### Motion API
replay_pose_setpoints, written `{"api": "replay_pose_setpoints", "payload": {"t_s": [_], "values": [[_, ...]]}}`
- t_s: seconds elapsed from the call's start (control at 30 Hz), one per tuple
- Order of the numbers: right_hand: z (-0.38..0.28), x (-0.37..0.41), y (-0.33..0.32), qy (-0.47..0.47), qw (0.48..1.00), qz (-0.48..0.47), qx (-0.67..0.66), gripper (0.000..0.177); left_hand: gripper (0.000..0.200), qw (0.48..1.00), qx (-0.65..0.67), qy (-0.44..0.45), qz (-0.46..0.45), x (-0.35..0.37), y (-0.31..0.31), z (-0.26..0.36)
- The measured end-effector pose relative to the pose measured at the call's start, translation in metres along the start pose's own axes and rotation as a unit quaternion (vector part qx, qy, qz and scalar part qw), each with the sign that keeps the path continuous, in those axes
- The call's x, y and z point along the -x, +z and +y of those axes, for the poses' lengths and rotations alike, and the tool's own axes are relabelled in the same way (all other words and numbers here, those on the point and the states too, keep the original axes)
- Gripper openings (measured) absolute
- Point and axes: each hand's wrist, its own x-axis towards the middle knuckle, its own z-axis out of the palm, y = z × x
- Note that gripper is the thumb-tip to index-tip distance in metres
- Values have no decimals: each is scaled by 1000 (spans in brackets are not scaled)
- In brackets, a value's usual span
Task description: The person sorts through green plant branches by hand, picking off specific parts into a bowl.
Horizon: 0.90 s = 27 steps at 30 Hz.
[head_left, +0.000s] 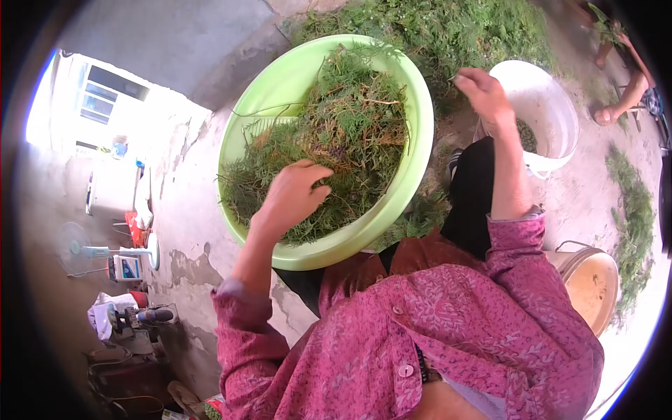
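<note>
A lime-green plastic basin (280, 91) sits on my lap, heaped with feathery green sprigs (350, 133). My left hand (294, 192) lies on the near side of the heap, fingers curled into the sprigs. My right hand (483, 94) is raised past the basin's right rim, beside a white bucket (553, 105). Its fingers are pinched together on what looks like a thin sprig. Some dark green bits show inside the bucket. Both sleeves are pink and patterned.
More cut greenery (448, 24) lies on the concrete floor beyond the basin and along the right (633, 217). A tan bucket (595, 280) stands by my right side. Another person's bare legs (623, 98) are at the top right. A fan (73, 248) and clutter stand at the left.
</note>
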Motion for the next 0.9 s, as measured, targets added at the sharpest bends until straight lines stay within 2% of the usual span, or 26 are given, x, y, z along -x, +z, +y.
{"api": "replay_pose_setpoints", "payload": {"t_s": [0.1,0.17,0.2,0.27,0.4,0.47,0.57,0.7,0.8,0.87,0.9], "values": [[6,7,26,5,995,-57,77,39,23,997,22,58,-37,-34,33,-20],[16,11,36,34,972,-88,217,37,20,995,55,82,9,-50,54,-37],[21,13,41,-22,966,-78,247,37,20,995,54,83,3,-54,61,-43],[23,15,41,-44,968,-88,232,37,18,999,-19,42,-3,-62,66,-47],[24,13,37,-83,966,-88,229,33,10,998,-57,21,11,-57,70,-51],[24,11,34,-98,962,-80,241,32,10,995,-89,-36,14,-52,70,-48],[20,7,36,-101,961,-89,243,31,15,996,-45,-69,32,-53,74,-50],[16,5,44,-81,962,-111,234,32,18,994,-74,-86,6,-60,82,-53],[14,8,43,-74,964,-113,231,33,20,996,-21,-88,23,-59,86,-69],[13,10,41,-75,965,-112,227,33,20,974,169,-148,13,-56,78,-73],[13,11,40,-73,966,-109,224,34,20,974,169,-148,13,-52,72,-75]]}}
